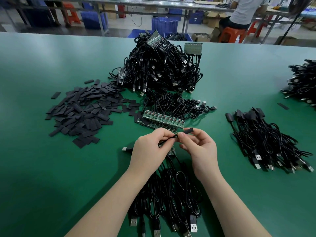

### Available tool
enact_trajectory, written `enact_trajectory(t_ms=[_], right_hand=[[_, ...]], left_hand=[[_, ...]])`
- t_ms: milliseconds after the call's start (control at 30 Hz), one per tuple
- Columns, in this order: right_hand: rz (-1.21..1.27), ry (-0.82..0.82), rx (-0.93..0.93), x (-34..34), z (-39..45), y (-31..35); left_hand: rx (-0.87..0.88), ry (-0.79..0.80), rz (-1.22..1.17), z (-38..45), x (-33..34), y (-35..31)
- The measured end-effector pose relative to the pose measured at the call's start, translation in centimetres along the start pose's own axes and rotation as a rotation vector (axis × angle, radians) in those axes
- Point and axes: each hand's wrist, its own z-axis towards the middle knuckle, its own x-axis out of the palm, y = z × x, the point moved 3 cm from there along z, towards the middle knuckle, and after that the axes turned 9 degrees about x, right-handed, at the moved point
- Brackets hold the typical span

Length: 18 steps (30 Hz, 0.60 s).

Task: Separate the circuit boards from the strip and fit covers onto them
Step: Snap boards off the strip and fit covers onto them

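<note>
Overhead, cable heaps (162,65) crowd the green table (42,168).

Factory floor, long workbenches (153,4), blue crates (164,24)

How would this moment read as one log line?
step: fitting cover | left hand: holds cable | right hand: pinches cover | strip: on table
</note>
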Motion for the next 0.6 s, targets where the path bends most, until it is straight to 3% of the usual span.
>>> enact_trajectory(t_ms=[267,600], right_hand=[[-0.095,0.016,-0.088,-0.1,-0.01,0.1],[-0.108,0.073,-0.062,0.17,0.04,-0.21]], left_hand=[[0.07,-0.013,0.009,-0.15,-0.17,-0.35],[0.059,0.013,0.031,-0.13,-0.57,-0.46]])
